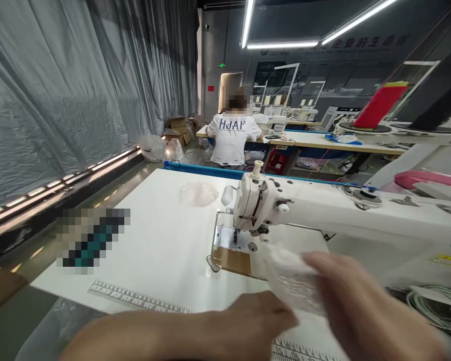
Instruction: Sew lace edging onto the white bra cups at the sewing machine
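Observation:
A bunched piece of thin white fabric (pixel 291 273) lies between my hands, just right of the sewing machine's needle plate. My left hand (pixel 265 313) reaches in from the lower left, its fingers closed on the fabric's near edge. From the right, my right hand (pixel 349 296) overlaps the fabric's other side; motion smears it and I cannot tell its grip. The white sewing machine (pixel 293 200) stands behind the hands, its needle and presser foot over the metal plate (pixel 225 235). A pale pink, sheer fabric piece (pixel 200 193) rests on the table, left of the machine head.
Ruler markings (pixel 135 297) run along the white table's (pixel 165 240) front edge. A blurred-out item (pixel 95 240) shows at the left. Red thread (pixel 381 105) is on a cone stand at right. Ahead, a person in a white shirt (pixel 233 138) sits at another table. Grey curtain (pixel 78 85) hangs left.

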Available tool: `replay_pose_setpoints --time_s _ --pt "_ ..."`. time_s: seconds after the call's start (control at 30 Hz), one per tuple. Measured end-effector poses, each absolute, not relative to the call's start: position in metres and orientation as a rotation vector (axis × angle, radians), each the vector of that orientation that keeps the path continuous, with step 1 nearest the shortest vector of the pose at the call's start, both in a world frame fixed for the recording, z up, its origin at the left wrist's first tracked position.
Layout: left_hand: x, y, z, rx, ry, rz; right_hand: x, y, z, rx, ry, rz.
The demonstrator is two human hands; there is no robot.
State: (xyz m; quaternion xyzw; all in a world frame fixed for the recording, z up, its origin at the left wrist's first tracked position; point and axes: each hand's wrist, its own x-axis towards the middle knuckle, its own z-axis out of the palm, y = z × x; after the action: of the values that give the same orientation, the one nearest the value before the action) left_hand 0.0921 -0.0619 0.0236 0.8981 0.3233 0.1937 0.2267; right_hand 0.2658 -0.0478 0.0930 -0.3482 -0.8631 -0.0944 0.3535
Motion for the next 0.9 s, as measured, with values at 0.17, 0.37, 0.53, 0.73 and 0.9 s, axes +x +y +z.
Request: replay_pose_setpoints --time_s 0.17,0.37,0.53,0.73,0.9 --pt "-0.033 -0.102 0.042 1.431 1.468 0.506 0.206 -0.058 0.058 -0.514 -2.541 0.059" --pt "-0.047 -0.085 0.062 1.881 1.878 0.637 0.227 -0.027 0.026 -0.881 -2.408 0.348" --pt "-0.006 -0.058 0.051 1.987 1.800 0.299 0.207 -0.011 0.020 -0.903 -2.404 0.276" --pt "-0.008 -0.060 0.046 1.919 1.826 0.311 0.166 -0.006 0.003 -0.728 -2.378 0.628" --pt "-0.009 -0.071 0.048 1.867 1.615 0.632 0.174 -0.010 0.016 -0.716 -2.377 0.822"
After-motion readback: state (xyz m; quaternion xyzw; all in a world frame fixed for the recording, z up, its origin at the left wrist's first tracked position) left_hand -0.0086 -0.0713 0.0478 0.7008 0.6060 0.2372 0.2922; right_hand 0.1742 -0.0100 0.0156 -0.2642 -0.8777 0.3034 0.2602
